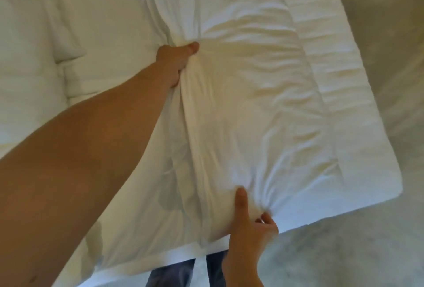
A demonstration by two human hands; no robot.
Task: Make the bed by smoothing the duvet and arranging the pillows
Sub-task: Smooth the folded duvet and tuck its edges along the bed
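between left fingers (175,75) and right fingers (268,218), white pillow (252,103), gripped at both ends

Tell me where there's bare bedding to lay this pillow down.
Bare white bedding lies beyond the left hand, bordered by a plump white bulge at left. The held pillow, also gripped by the right hand, hides what is beneath. Rightward is only carpet.

Your bed (20,114) is covered in rumpled white bedding (91,11); the grey carpeted floor (344,254) lies right of the bed, beneath you.
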